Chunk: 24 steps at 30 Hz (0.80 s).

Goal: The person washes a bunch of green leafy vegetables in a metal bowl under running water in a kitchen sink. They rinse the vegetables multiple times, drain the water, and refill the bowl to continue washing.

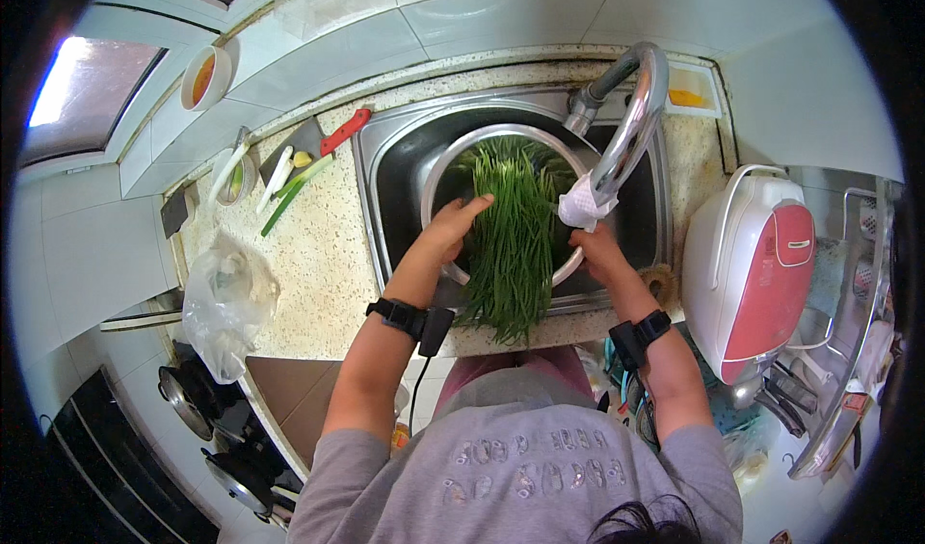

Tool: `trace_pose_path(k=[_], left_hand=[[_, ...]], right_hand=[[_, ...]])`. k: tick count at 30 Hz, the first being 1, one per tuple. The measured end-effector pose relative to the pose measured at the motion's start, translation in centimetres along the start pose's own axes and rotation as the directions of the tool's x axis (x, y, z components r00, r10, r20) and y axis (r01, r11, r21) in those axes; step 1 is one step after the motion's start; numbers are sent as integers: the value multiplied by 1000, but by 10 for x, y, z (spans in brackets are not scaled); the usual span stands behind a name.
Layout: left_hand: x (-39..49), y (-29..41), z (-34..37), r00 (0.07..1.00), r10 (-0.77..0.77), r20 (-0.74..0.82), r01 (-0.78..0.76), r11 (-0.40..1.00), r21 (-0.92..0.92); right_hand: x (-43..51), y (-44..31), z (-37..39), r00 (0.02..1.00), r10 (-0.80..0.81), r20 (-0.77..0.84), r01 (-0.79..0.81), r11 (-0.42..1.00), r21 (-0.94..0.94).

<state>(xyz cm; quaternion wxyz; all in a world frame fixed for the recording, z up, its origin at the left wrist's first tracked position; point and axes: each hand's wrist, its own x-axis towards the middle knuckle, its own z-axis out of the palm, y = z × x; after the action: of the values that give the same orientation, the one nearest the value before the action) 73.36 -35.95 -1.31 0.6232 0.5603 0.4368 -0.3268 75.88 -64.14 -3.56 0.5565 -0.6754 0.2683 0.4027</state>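
A large bunch of long green leaves, like garlic chives (512, 240), lies in a round metal basin (436, 175) inside the steel sink (394, 175). The leaf tips hang over the basin's near rim towards the counter edge. My left hand (457, 227) is at the basin's left side, its thumb against the leaves; its other fingers are partly hidden, so its hold is unclear. My right hand (598, 251) is at the basin's right rim, just below the faucet's cloth-wrapped spout (587, 203), with its fingers partly hidden by rim and spout.
Left of the sink lie a red-handled knife (345, 132), scallion pieces (296, 193) and a clear plastic bag (227, 305). A white and red rice cooker (766, 276) stands at the right. The curved metal faucet (650, 96) arches over the sink's right part. Lidded pans (188, 403) sit at lower left.
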Motion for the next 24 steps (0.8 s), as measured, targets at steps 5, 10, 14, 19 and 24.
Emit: trace_pose_path(k=[5, 10, 14, 19, 24], left_hand=[[-18, -4, -28, 887, 461, -25, -439, 860, 260], [-36, 9, -31, 679, 731, -71, -611, 616, 498], [-42, 12, 3, 486, 817, 310, -772, 235, 591], [-38, 3, -2, 696, 612, 375, -594, 198, 780], [-32, -8, -28, 678, 671, 300, -543, 181, 820]], right_hand=[[9, 8, -8, 1000, -25, 14, 24, 998, 54], [-1, -2, 0, 998, -60, -13, 60, 997, 48], [-9, -10, 5, 993, -99, -66, 101, 995, 19], [-12, -13, 6, 989, -138, -45, 137, 990, -20], [-14, -13, 9, 984, -145, -103, 150, 988, 45]])
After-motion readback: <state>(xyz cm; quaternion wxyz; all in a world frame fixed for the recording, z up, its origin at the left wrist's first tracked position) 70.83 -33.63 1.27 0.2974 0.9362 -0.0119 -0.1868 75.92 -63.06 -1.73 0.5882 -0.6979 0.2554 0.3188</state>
